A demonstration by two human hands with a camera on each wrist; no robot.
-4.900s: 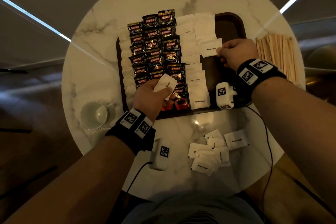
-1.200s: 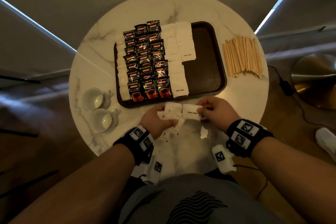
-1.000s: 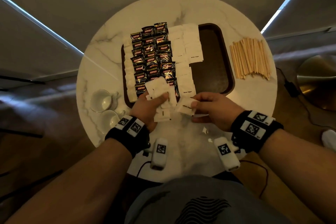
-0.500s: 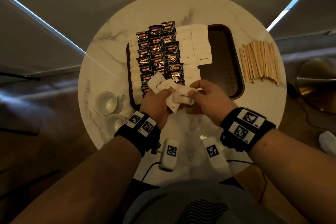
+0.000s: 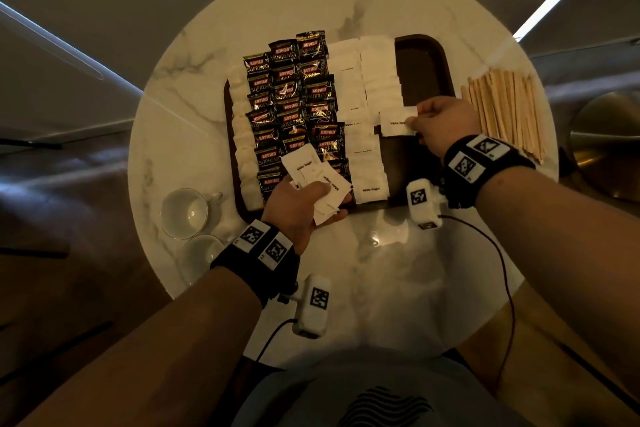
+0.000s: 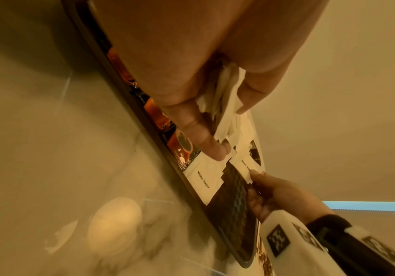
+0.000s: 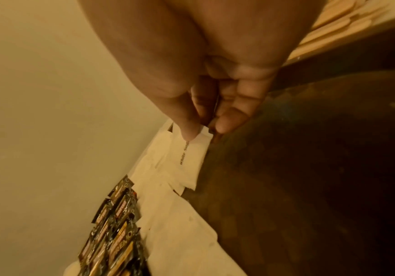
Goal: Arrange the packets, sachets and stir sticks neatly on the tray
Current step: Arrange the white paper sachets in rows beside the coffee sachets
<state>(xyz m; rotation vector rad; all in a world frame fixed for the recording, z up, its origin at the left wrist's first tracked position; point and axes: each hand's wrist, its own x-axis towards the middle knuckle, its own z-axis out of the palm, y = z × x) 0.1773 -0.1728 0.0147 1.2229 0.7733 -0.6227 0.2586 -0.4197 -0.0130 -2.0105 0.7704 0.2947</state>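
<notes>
Risk: sachet (image 5: 397, 122) dropped skewed breaks the white column; left-hand bundle (image 5: 317, 180) is loosely fanned, could slip onto coffee packets (image 5: 294, 104). Right hand (image 5: 441, 123) pinches one sachet by its edge, thumb over fingers, low above tray (image 5: 424, 55). Left hand (image 5: 298, 208) clutches bundle at tray's near edge. Sticks (image 5: 507, 111) off-tray on table, right

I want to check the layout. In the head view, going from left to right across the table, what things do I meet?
Cups → coffee packets → sugar sachets → bare tray → stir sticks.
</notes>
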